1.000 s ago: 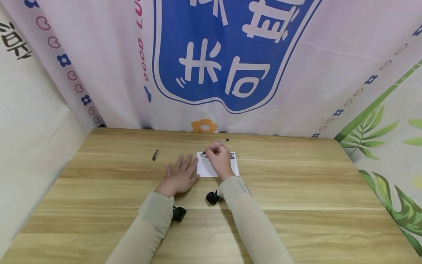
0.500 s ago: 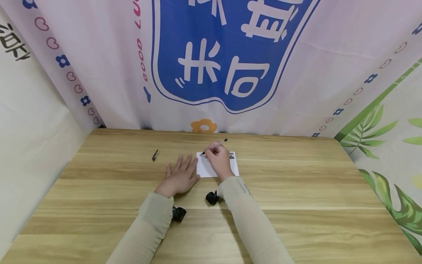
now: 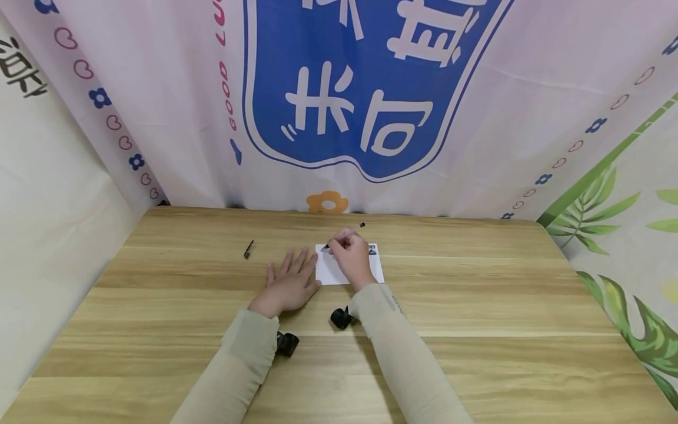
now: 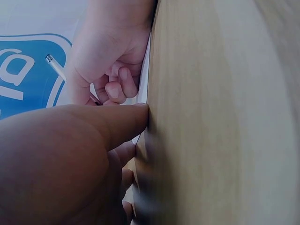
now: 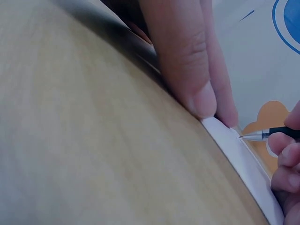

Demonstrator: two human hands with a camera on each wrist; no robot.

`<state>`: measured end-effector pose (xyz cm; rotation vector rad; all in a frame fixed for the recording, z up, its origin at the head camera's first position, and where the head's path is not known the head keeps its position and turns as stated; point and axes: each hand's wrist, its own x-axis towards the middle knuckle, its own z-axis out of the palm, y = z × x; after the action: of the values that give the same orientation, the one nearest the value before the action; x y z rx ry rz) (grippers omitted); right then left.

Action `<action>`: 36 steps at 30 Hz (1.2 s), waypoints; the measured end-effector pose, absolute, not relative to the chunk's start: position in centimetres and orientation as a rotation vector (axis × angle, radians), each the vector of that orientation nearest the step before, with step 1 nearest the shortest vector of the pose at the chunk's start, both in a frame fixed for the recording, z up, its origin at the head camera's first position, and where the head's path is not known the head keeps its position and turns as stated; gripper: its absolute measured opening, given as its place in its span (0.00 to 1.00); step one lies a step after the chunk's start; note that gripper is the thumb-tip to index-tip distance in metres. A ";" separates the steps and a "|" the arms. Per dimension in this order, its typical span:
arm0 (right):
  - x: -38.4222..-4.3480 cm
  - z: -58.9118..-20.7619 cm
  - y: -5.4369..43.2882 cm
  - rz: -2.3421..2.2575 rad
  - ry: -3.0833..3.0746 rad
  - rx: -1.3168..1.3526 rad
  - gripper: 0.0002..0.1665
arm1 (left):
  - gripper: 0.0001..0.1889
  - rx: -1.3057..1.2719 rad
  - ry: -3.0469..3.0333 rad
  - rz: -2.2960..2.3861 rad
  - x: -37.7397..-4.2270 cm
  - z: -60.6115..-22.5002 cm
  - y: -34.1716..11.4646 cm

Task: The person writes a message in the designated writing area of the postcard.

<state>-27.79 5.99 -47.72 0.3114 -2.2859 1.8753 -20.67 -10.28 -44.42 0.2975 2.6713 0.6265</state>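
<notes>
My right hand (image 3: 352,254) pinches a pen (image 3: 354,229) with a clear barrel. In the right wrist view the pen's silver tip (image 5: 253,136) is at the surface of a white card (image 5: 234,147). That card (image 3: 329,272) lies flat on the table, with a small dark printed patch (image 3: 373,249) at its upper right corner, partly covered by my right hand. My left hand (image 3: 288,287) lies spread on the table, its thumb and a fingertip touching the card's left edge. In the left wrist view the thumb (image 4: 126,121) of that hand hides part of the card.
A black pen cap (image 3: 249,249) lies on the wooden table (image 3: 175,306), left of the card. Black wrist cameras (image 3: 288,344) sit under both sleeves. A printed curtain (image 3: 201,147) hangs behind the table's far edge.
The pen's rear end has shifted slightly left as my right hand makes a small movement over the card. My left hand stays in place.
</notes>
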 end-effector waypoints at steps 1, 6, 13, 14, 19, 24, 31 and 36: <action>-27.8 -47.7 6.0 1.871 -2.286 0.313 0.07 | 0.35 0.299 2.672 0.626 -20.6 -44.3 -10.2; -27.8 -47.7 5.9 1.867 -2.273 0.317 0.07 | 0.35 0.298 2.681 0.636 -20.4 -43.8 -10.2; -27.8 -47.6 5.8 1.842 -2.281 0.326 0.07 | 0.35 0.290 2.680 0.623 -20.3 -43.5 -10.3; -27.8 -47.6 5.8 1.840 -2.280 0.328 0.08 | 0.35 0.293 2.681 0.622 -20.3 -43.5 -10.3; -27.8 -47.7 5.8 1.834 -2.266 0.325 0.08 | 0.35 0.297 2.688 0.606 -20.3 -43.6 -10.3; -27.8 -47.7 5.9 1.845 -2.255 0.309 0.07 | 0.35 0.299 2.692 0.606 -20.4 -43.7 -10.3; -27.8 -47.8 5.9 1.826 -2.250 0.316 0.08 | 0.35 0.290 2.675 0.611 -20.5 -44.0 -10.3; -27.7 -47.8 5.9 1.811 -2.262 0.321 0.08 | 0.36 0.289 2.673 0.615 -20.9 -44.6 -10.4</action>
<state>-27.74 5.94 -47.75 0.3215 -2.2618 1.8114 -20.87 -10.36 -44.65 0.2894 2.6727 0.6155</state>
